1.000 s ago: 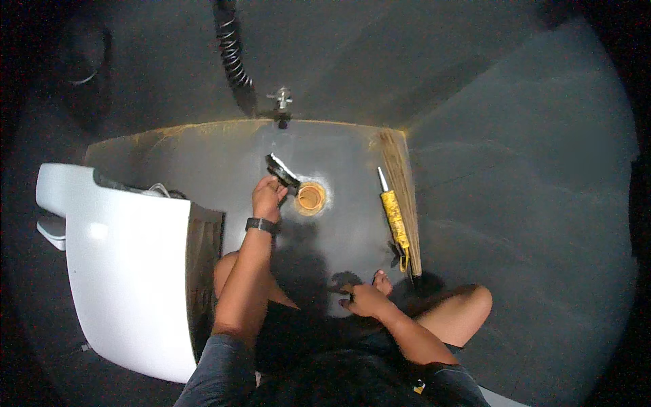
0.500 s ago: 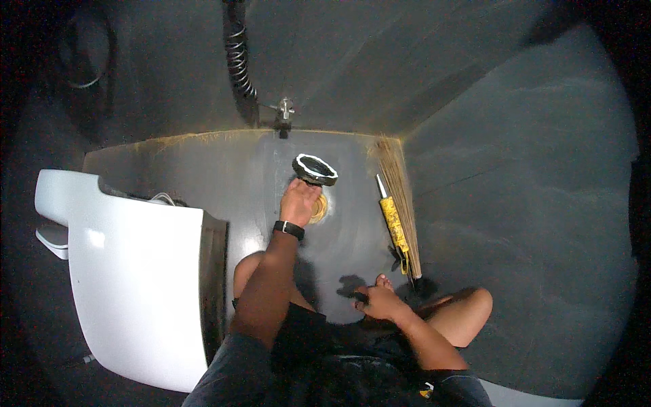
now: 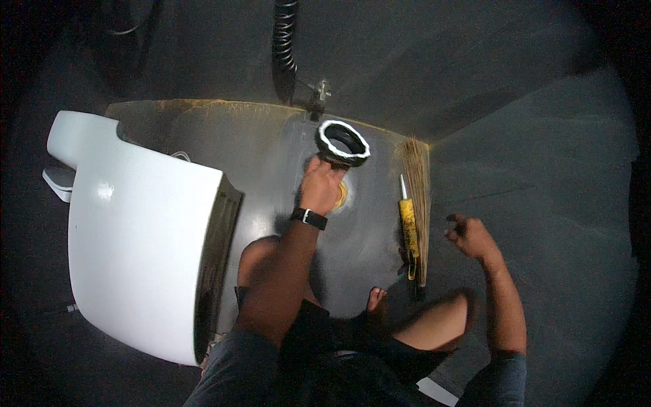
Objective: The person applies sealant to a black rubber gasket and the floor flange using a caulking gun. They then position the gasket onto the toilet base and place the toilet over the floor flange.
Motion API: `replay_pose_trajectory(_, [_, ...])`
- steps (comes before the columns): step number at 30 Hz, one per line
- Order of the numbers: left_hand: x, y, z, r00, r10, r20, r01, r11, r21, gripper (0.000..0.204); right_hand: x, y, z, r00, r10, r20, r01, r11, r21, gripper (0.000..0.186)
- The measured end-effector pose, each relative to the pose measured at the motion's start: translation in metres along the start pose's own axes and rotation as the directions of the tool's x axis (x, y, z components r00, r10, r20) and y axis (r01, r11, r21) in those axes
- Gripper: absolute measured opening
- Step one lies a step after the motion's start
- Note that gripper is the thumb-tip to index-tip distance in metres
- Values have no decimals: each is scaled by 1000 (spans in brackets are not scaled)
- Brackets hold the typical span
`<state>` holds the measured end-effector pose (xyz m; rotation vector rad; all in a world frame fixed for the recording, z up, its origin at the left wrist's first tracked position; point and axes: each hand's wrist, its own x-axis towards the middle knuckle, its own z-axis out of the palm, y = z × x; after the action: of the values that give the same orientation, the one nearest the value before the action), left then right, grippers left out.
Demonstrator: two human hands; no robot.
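Note:
My left hand is closed on a black rubber seal ring, tilted up above the floor. A wavy white bead of sealant runs around the ring's rim. Behind that hand, partly hidden, a round drain opening with a yellowish rim sits in the grey floor. My right hand is raised at the right, past the caulking gun, its fingers bent but apart, with nothing visible in them. The caulking gun, with a yellow stained barrel and pale nozzle, lies on the floor beside a stick broom.
A white toilet bowl lies tipped over at the left, its hollow base facing the drain. On the back wall is a metal valve, with a coiled black hose hanging nearby. My bare foot rests on the floor.
My right hand has moved from near my foot out to the right and up. The left hand keeps hold of the ring, whose face now tips more into view. The whole view has shifted.

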<state>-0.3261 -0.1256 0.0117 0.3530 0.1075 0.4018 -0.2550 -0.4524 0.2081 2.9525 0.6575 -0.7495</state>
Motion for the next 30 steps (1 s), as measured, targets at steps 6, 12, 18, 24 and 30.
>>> replay_pose_trajectory(6, [-19, 28, 27, 914, 173, -367, -63, 954, 294, 20, 40, 106, 64, 937, 205, 281, -275, 932, 238, 29])
replay_pose_trajectory(12, [-62, 29, 44, 829, 302, -471, -63, 887, 458, 12, -1, 125, 196, 879, 186, 439, -432, 700, 568, 31])
replay_pose_trajectory(18, [-127, -9, 52, 724, 385, -573, 112, 753, 649, 12, -10, 163, 256, 847, 205, 489, -511, 567, 646, 32])
replay_pose_trajectory(24, [-151, -3, 62, 678, 251, -691, 356, 710, 607, 17, -9, 193, 263, 847, 236, 475, -522, 536, 663, 33])
replay_pose_trajectory(30, [-139, 77, 96, 822, 189, -537, 385, 511, 769, 18, -5, 191, 217, 877, 221, 427, -471, 577, 668, 35])
